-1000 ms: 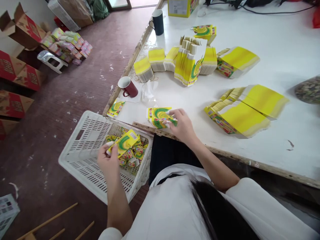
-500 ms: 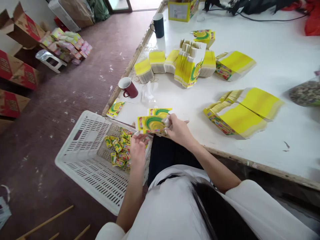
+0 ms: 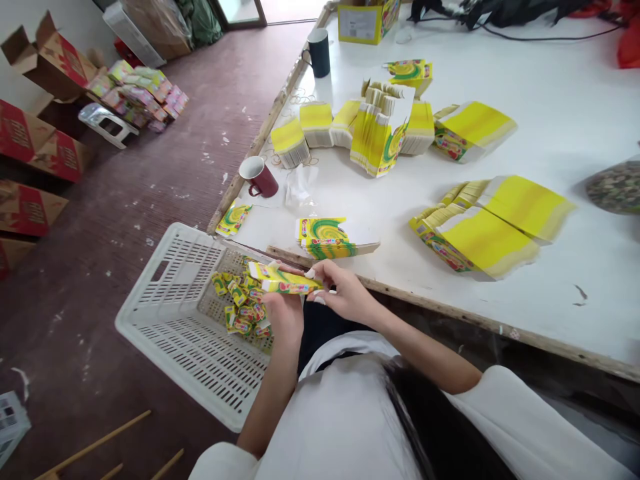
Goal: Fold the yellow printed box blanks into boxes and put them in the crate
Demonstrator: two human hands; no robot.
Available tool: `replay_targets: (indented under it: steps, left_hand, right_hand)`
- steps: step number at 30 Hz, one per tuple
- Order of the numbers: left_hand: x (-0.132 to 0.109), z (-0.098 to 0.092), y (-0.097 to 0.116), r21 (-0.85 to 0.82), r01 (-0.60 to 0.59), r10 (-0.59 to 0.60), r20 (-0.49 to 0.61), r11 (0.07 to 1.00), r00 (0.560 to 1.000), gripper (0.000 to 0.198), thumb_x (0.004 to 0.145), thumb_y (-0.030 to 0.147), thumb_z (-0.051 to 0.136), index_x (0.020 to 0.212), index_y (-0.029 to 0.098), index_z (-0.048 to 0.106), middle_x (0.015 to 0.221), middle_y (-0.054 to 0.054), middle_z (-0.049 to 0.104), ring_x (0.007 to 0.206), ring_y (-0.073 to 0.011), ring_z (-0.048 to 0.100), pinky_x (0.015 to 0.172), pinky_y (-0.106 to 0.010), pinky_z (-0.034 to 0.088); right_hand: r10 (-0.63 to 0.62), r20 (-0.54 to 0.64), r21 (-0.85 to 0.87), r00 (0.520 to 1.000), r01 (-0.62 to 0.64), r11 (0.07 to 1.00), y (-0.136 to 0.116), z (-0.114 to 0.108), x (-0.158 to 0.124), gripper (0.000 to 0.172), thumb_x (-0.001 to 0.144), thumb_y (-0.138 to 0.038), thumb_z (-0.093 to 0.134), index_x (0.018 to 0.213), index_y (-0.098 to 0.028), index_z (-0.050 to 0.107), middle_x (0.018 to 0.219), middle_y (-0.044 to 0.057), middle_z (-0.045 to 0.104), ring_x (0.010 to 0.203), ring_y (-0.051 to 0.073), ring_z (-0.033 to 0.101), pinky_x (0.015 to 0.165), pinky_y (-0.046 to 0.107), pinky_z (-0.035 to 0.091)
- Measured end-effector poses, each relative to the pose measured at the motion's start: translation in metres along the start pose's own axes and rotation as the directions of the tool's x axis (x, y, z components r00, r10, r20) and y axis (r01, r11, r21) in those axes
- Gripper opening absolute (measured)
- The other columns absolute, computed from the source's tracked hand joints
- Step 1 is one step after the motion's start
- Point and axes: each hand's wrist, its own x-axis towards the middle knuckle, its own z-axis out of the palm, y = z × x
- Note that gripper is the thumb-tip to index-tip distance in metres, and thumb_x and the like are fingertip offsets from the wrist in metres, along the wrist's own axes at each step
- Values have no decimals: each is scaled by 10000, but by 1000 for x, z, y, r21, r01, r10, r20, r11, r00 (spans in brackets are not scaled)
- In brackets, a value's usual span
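Between my two hands is a yellow carton (image 3: 287, 281), printed in green and red and now standing out as a long box shape. My left hand (image 3: 284, 310) grips it from below and behind, near its left end. The fingers of my right hand (image 3: 337, 290) pinch its right end. Just beyond, at the table edge, lies a stack of flat cartons (image 3: 327, 239) of the same print. Below and left of my hands stands a white slatted crate (image 3: 173, 293), with several small yellow cartons (image 3: 243, 303) on its floor.
On the table stand a dark red mug (image 3: 260, 179), a dark mug (image 3: 319, 52) and bundles of flat yellow cartons (image 3: 383, 130). More bundles (image 3: 493, 223) lie to the right, near a bag (image 3: 615, 187). Brown boxes (image 3: 55, 153) and a stool (image 3: 107, 123) are on the floor at left.
The flat carton has come off the stack toward my body and opened into a box shape. My left hand has moved right and closed round it.
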Motion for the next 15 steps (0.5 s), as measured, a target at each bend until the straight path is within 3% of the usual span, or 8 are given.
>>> replay_targets:
  steps: [2,4,6,8,10,12,14,15]
  left_hand:
    - [-2,-6,-1,77,-27,30,-47,997,998,496,639,648,845,853,226,699,832,-5,723,794,-162,688,737,-267,548]
    - [2,-14,5,135,-22,30,-54,991,998,406,647,546,886,820,220,718,808,-1,743,743,-143,698,753,-267,556]
    - [11,-26,18,170,-12,5,40,985,999,466,668,625,838,886,224,747,903,-40,775,840,-184,732,828,-306,571]
    - [23,-40,34,208,-24,-18,199,978,980,687,654,789,733,1054,230,745,1100,-99,770,1046,-259,723,948,-377,555]
    - [31,-51,48,306,-37,-82,368,951,926,921,561,867,715,1232,236,680,1253,-138,721,1157,-322,685,1018,-445,524]
    - [30,-53,54,514,-57,-244,498,856,832,1073,481,775,838,1371,234,579,1351,-161,664,1207,-365,654,1057,-491,493]
    - [20,-43,51,699,-116,-396,525,706,753,1057,522,590,926,1427,228,516,1403,-157,624,1275,-375,605,1106,-506,448]
    - [13,-35,46,747,-143,-421,509,649,751,962,590,509,918,1417,226,515,1403,-143,622,1305,-363,581,1127,-499,427]
  right_hand:
    - [-57,-27,-33,998,56,998,-1,-11,2,85,859,-217,625,917,-210,563,764,-37,558,659,122,492,609,238,394]
    - [-128,-38,-93,991,124,988,-2,-23,2,91,867,-128,566,909,-201,602,794,-15,626,690,130,545,634,241,417]
    - [-235,-12,-220,972,227,949,-5,-34,3,183,867,-54,533,925,-190,640,844,15,669,752,147,588,680,254,446]
    - [-338,98,-395,936,348,850,-10,-43,3,237,898,-21,513,942,-185,679,881,48,690,821,170,597,740,280,461]
    - [-381,262,-538,887,462,705,-17,-48,4,278,943,-18,492,953,-194,707,888,62,705,855,184,582,784,306,457]
    - [-403,380,-601,833,553,577,-21,-47,4,269,983,-54,496,970,-208,717,904,59,721,872,190,570,816,327,452]
    - [-464,386,-630,798,595,499,-21,-41,3,204,1009,-131,523,990,-207,711,939,57,734,887,197,572,833,345,457]
    - [-517,336,-649,787,592,479,-19,-36,2,182,1016,-166,528,994,-204,704,954,60,737,884,199,579,829,351,465]
